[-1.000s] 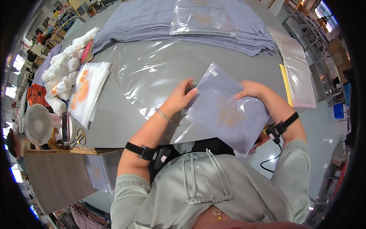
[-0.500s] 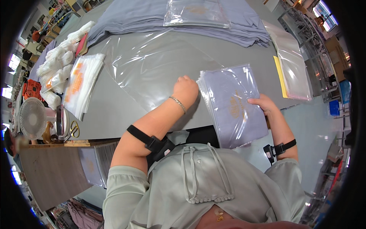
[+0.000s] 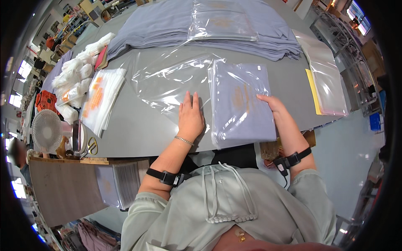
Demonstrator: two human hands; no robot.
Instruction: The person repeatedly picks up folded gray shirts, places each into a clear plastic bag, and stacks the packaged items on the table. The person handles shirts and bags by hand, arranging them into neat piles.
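Bagged grey garment (image 3: 242,104) is now flat on the grey table (image 3: 138,129), near the front edge, long side running 12 to 6. Half a second ago it was still tilted and partly off the edge toward the person; a second ago it was held up in both hands.

Right hand (image 3: 273,104) sits at the packet's 3 o'clock edge, fingers loosely extended onto the plastic — touching, not clamping. Earlier it was lower, at the packet's near right corner.

Left hand (image 3: 191,117) is open, palm down, fingers together pointing to 12, flat on the loose clear plastic sheet (image 3: 167,79) just beside the packet's 9 o'clock edge. It was already near that spot half a second ago, now pressed flatter.

Clear sheet spreads from the left hand toward 11, wrinkled — no visible shift.

Unchanged: stack of grey folded cloth (image 3: 167,25) at 12 with a bagged piece (image 3: 222,21) on top, empty clear bags (image 3: 324,79) at 2, printed bags (image 3: 100,100) at 9, small white fan (image 3: 46,130) further out at 9.
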